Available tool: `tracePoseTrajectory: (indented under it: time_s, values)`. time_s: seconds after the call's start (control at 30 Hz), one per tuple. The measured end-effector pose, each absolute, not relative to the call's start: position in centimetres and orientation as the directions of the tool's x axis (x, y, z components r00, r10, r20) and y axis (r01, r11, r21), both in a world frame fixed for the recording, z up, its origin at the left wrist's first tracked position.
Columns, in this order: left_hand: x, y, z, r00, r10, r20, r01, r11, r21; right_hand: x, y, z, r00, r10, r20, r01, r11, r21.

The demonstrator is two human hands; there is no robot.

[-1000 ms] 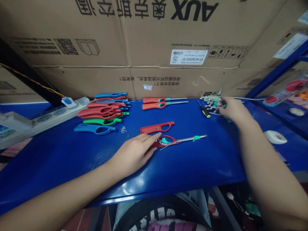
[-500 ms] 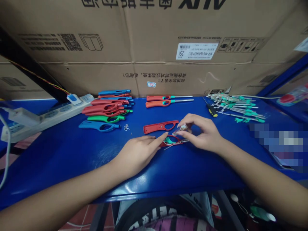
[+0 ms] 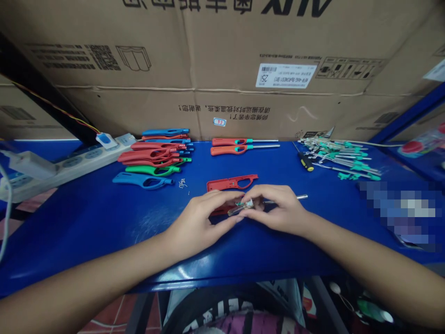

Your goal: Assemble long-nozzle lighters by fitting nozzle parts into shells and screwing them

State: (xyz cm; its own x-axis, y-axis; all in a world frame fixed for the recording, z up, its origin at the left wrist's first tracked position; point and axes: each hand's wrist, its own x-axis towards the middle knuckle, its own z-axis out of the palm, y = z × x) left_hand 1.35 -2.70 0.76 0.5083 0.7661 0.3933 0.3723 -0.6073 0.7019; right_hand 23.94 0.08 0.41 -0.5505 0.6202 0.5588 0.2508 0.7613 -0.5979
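Note:
Between my two hands is a small clear gas tank (image 3: pixel 239 208) with a whitish top, lying over a red lighter half (image 3: pixel 219 211). The thumb and fingertips of my right hand (image 3: pixel 278 206) grip the tank by its top. My left hand (image 3: pixel 201 218) curves around the left side, its thumb touching the tank's lower end. A metal tube (image 3: pixel 302 197) sticks out to the right from behind my right hand. Just beyond my hands lies another red half shell (image 3: pixel 227 183), open side up. Part of the nearer red half is hidden under my fingers.
Coloured handle shells (image 3: pixel 153 155) are piled at the left by a power strip (image 3: pixel 86 160). Small screws (image 3: pixel 181 183) lie nearby. Two assembled lighters (image 3: pixel 231 149) sit at the back. A screwdriver (image 3: pixel 306 161) and green-and-metal inner parts (image 3: pixel 351 157) lie at the right.
My right hand has brought the tank down and left over the nearer red half. My left thumb has come round to the tank, and the metal tube now points further right.

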Motion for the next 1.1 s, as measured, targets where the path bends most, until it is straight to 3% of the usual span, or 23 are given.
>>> tracePoseTrajectory:
  time_s: [0.1, 0.23, 0.3, 0.4, 0.47, 0.67, 0.87, 0.93, 1.1]
  values:
    - [1.6, -2.8, 0.6, 0.501, 0.809, 0.308, 0.295, -0.494, 0.818, 23.7, -0.4, 0.4, -0.562, 0.632, 0.534, 0.259, 0.747, -0.612]
    - [1.5, -2.2, 0.5, 0.383, 0.915, 0.13, 0.269, -0.245, 0.932, 24.4, 0.1, 0.5, -0.444, 0.746, 0.496, 0.344, 0.653, -0.675]
    - [1.4, -1.7, 0.7, 0.323, 0.945, 0.046, 0.228, -0.124, 0.966, 25.0, 0.4, 0.6, -0.561, 0.687, 0.461, 0.381, 0.709, -0.593]
    - [1.3, -1.1, 1.0, 0.297, 0.954, -0.039, 0.188, -0.018, 0.982, 25.5, 0.7, 0.8, -0.813, 0.504, 0.29, 0.398, 0.846, -0.355]
    - [1.3, -0.8, 1.0, 0.302, 0.95, -0.083, 0.158, 0.036, 0.987, 25.6, 0.6, 0.7, -0.855, 0.468, 0.223, 0.409, 0.874, -0.265]
    - [1.4, -1.0, 0.6, 0.333, 0.935, -0.125, 0.121, 0.089, 0.989, 25.5, 0.8, 0.5, -0.778, 0.577, 0.249, 0.434, 0.78, -0.451]
    - [1.4, -0.7, 0.7, 0.331, 0.935, -0.123, 0.121, 0.087, 0.989, 25.7, 1.0, 0.3, -0.847, 0.513, 0.142, 0.46, 0.839, -0.292]
    - [1.4, -0.6, 0.7, 0.348, 0.928, -0.136, 0.122, 0.099, 0.988, 25.7, 0.9, 0.3, -0.844, 0.515, 0.15, 0.457, 0.837, -0.299]
    - [1.3, -0.4, 0.3, 0.338, 0.928, -0.156, 0.136, 0.115, 0.984, 25.5, 0.9, 0.6, -0.775, 0.592, 0.22, 0.374, 0.711, -0.595]
